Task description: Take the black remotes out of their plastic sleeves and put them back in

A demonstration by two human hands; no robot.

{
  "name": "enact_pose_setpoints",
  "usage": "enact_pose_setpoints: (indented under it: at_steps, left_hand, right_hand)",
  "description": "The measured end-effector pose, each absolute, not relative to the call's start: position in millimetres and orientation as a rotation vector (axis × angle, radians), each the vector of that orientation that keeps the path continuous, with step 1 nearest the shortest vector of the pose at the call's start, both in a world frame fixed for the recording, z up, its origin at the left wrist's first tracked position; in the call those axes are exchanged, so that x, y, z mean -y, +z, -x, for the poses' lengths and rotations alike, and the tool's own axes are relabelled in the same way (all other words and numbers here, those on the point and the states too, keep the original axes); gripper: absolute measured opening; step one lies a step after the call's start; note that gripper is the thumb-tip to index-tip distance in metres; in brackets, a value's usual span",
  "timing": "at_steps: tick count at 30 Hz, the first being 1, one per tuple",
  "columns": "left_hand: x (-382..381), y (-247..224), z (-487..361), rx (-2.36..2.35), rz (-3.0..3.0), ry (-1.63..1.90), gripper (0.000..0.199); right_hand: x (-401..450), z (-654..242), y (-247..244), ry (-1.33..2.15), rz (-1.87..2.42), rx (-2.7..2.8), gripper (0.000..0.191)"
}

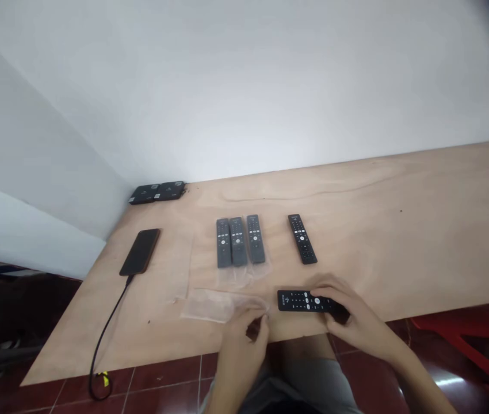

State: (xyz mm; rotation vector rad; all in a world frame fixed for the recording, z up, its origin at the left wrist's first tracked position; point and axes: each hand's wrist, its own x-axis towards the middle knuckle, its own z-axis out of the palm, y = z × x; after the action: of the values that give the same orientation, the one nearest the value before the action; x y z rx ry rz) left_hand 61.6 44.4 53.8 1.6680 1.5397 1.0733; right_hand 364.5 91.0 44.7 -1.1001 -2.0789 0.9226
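A black remote control [298,301] lies sideways near the table's front edge, gripped by my right hand [348,313] at its right end. Just left of it, my left hand [244,336] pinches the open end of a clear plastic sleeve [210,305]. The sleeve stretches leftward, flat against the wood, and the remote's top end points toward it, a little apart. Beyond my hands, three remotes [238,241] in clear sleeves stand side by side. An unwrapped remote [302,239] rests by itself to their right.
Another clear sleeve [179,267] lies left of the wrapped remotes. A phone [140,252] with a black cable [109,330] sits on the left of the wooden table [421,230]. Two black boxes [157,192] stand in the back corner by the wall. A red stool [464,328] is at the right.
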Motion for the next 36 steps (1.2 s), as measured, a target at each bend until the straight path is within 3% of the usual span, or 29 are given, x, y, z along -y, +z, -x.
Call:
enact_pose_setpoints:
  at_steps: [17,24,36]
  left_hand:
    - [-64.5,60.4,-66.2,-1.55,-1.539,0.933,0.017]
    - [-63.9,56.5,-65.9,-1.572,-1.506,0.774,0.019]
    - [-61.3,64.9,-66.6,-1.507,-1.549,0.857,0.022]
  right_hand:
    - [-86.2,-374.0,56.4,1.188,0.902,2.058,0.069]
    - [-88.9,-373.0,61.1,1.19,0.894,2.068,0.066]
    - [-91.1,-359.7,54.6,1.075,0.994,2.073,0.069]
